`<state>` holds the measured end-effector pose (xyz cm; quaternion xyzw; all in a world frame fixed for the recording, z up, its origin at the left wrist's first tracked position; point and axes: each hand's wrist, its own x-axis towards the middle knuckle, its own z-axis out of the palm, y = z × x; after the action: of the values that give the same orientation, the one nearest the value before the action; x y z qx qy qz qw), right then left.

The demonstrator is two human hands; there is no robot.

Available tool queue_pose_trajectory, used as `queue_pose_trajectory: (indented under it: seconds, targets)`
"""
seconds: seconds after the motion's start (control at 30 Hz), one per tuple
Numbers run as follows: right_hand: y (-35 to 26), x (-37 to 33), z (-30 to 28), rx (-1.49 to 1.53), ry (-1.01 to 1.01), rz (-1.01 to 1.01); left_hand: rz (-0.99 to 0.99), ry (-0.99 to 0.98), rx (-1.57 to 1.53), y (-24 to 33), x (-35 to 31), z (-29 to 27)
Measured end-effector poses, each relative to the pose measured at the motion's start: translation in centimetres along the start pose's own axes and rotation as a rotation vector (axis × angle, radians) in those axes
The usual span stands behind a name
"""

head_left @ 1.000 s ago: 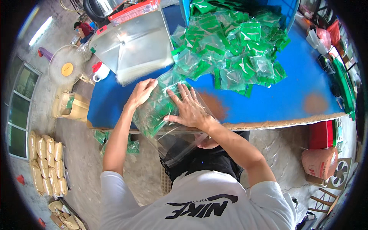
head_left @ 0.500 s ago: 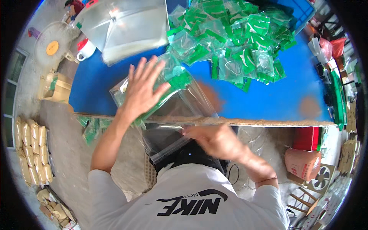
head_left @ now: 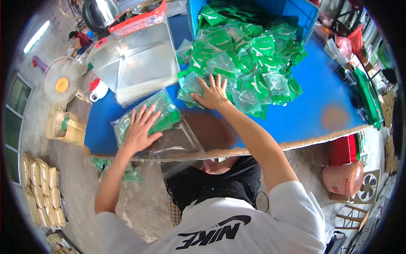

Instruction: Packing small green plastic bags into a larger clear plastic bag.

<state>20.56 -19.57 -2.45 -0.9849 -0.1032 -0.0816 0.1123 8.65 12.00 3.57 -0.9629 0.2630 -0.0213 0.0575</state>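
My left hand (head_left: pixel 141 132) lies flat with fingers stretched on a large clear plastic bag (head_left: pixel 179 139). Small green-and-clear packets (head_left: pixel 167 120) fill the bag's far end. The bag's near end looks flat and hangs over the table's front edge. Farther to the right, my right hand (head_left: pixel 212 94) reaches with spread fingers onto the near left side of a heap of small green-and-clear packets (head_left: pixel 253 59). It touches the packets there, and no packet shows in its grip.
A blue crate (head_left: pixel 311 21) stands behind the heap on the blue table (head_left: pixel 304 120). Shiny metal sheeting (head_left: pixel 146 55), a red basket (head_left: pixel 139 19) and a white mug with a red lid (head_left: pixel 98 90) are at the left. A pedestal fan (head_left: pixel 62 82) stands beyond. Loose green packets (head_left: pixel 133 173) hang below the table edge.
My right hand has moved from the bag's near end, by my lap, up and forward onto the heap. The left hand stays flat on the bag. The view has shifted.
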Motion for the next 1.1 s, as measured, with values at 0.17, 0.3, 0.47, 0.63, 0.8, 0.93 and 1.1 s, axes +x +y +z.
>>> queue_pose_trajectory:
  seconds: [0.17,0.3,0.47,0.63,0.8,0.93,1.1]
  targets:
    - [1.8,-4.6,-1.1,0.036,0.073,-0.010,0.003,-0.031,0.039,-6.4,0.0,-0.6]
    - [2.3,-7.1,-2.1,0.048,0.204,-0.088,0.005,0.191,0.034,-3.6,1.3,-1.2]
    - [0.3,-12.9,-4.3,-0.013,0.027,-0.396,-0.640,-0.084,-1.572,12.9,-5.3,0.0]
    - [-3.0,-17.0,-3.7,0.392,-0.077,-0.801,-0.826,0.230,-2.248,20.5,-5.0,4.3]
    - [-1.6,-10.3,-3.9,-0.032,0.368,-0.360,-0.913,0.391,-2.124,20.1,-5.4,3.9]
    - [-2.1,-14.5,-5.0,0.366,0.020,-0.805,-0.982,0.313,-2.209,19.0,-7.1,2.7]
    - [-1.8,-12.3,-6.0,0.534,-0.077,-0.566,-0.945,0.317,-2.229,19.8,-7.2,4.2]
